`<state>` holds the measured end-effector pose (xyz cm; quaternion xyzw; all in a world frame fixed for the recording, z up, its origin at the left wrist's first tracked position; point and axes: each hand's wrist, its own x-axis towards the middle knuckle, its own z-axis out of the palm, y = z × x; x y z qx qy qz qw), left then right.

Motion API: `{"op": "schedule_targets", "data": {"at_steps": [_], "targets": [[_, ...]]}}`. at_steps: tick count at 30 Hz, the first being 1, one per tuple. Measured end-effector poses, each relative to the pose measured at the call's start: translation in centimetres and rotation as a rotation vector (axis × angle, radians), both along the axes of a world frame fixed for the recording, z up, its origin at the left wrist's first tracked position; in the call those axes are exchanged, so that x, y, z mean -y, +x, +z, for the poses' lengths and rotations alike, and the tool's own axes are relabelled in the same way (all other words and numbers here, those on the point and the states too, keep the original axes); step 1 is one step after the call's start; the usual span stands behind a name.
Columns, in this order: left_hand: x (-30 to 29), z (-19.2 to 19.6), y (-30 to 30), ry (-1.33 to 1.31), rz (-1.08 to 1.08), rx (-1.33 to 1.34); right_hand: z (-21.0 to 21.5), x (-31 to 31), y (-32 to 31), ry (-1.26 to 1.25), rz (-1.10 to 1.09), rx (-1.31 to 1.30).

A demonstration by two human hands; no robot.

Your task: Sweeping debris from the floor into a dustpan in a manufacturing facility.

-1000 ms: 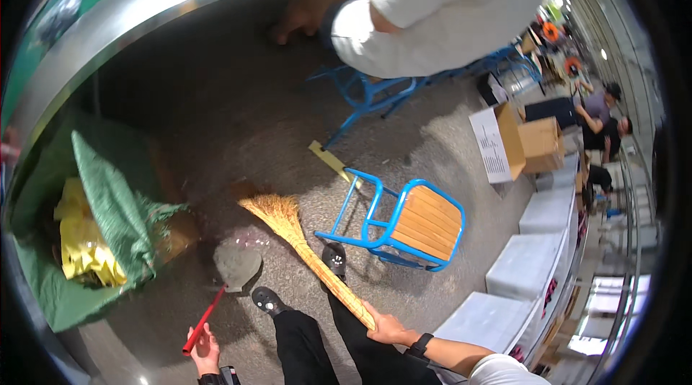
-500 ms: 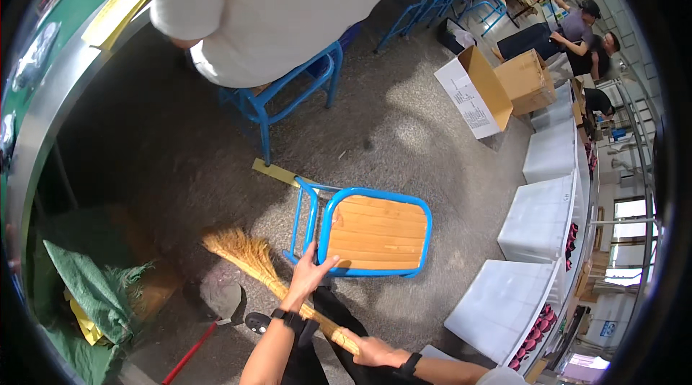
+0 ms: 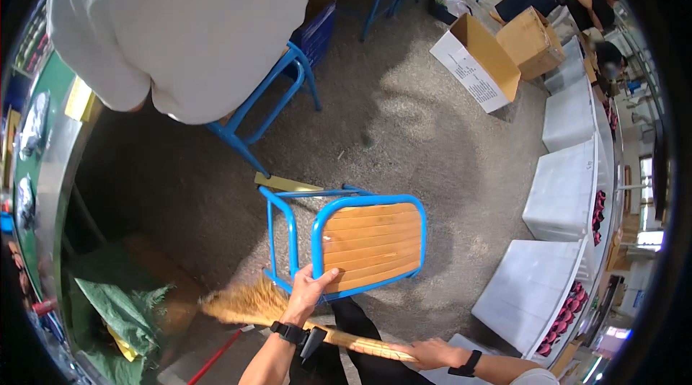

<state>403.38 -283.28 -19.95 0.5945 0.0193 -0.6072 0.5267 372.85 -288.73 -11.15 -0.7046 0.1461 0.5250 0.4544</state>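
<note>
Speckled grey concrete floor of a workroom, with white tables along the right side.

The left hand (image 3: 308,290) grips the near edge of a blue metal-framed chair with a wooden slat seat (image 3: 364,244), which stands in the middle of the floor. The right hand (image 3: 431,353) is closed around the handle of a straw broom (image 3: 249,306), whose bristles lie just left of the chair. Far off, open cardboard boxes (image 3: 497,53) sit on the floor.

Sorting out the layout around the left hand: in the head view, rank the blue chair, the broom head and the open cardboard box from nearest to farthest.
1. Blue chair: gripped by the left hand.
2. Broom head: just left, beside it.
3. Open cardboard box: far up, right.
</note>
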Motion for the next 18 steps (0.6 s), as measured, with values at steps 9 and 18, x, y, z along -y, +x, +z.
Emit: {"op": "schedule_targets", "data": {"at_steps": [9, 18], "targets": [[-6.9, 6.5, 6.5, 0.089, 0.202, 0.316, -2.4, -5.0, -2.2, -0.239, 0.029, 0.354], [-12.6, 11.9, 9.0, 0.002, 0.316, 0.272, 1.2, 2.4, -7.0, -0.563, -0.253, -0.097]]}}
